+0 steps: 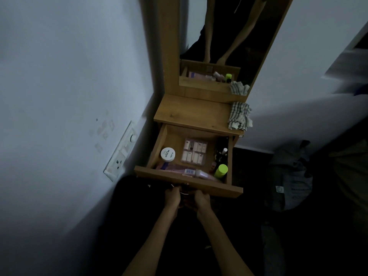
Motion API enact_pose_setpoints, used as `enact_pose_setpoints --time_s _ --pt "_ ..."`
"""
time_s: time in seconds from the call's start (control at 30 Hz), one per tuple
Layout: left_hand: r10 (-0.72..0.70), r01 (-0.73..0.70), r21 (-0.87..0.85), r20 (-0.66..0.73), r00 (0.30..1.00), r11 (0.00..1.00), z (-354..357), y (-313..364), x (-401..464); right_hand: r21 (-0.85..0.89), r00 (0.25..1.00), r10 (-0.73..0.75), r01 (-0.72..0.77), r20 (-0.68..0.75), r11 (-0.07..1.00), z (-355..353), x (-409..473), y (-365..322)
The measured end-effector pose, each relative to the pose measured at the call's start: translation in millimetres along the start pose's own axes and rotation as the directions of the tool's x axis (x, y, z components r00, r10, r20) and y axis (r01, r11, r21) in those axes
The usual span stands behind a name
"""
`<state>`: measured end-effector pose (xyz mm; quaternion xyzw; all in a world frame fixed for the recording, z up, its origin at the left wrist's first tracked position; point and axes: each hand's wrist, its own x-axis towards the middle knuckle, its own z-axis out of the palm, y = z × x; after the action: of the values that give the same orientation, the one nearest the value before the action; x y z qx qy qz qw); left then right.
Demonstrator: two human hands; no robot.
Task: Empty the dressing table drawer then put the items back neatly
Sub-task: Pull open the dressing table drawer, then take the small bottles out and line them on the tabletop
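The wooden drawer [217, 187] of the dressing table [191, 114] stands pulled out. Inside lie a white round jar [167, 154], a clear case of small bottles [194, 152], a pink tube [179, 169] along the front, a bottle with a lime-green cap [221, 170] and dark bottles [222, 154] at the right. My left hand [172, 197] and my right hand [201, 199] are both at the drawer's front, fingers curled under it around the metal handle [184, 191], which is largely hidden in the dark.
A striped cloth [240, 116] lies on the right of the tabletop below the mirror [225, 42]. A wall with a switch plate [120, 152] is close on the left. A dark bag [290, 176] sits on the floor to the right.
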<state>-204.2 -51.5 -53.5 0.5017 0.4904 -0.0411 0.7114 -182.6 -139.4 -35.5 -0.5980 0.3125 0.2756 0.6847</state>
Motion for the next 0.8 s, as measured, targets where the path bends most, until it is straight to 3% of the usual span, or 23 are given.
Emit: enact_pose_setpoints --time_s 0.63,0.8 --pt "-0.011 0.011 -0.017 -0.018 1.0 1.0 -5 -5 -11 -0.016 0.999 0.037 -0.037 0.033 0.999 -4 -21 0" --pt "0.002 -0.001 0.018 -0.052 0.999 1.0 -15 -20 -9 -0.124 0.992 0.095 -0.084 0.085 0.989 -11 -25 2"
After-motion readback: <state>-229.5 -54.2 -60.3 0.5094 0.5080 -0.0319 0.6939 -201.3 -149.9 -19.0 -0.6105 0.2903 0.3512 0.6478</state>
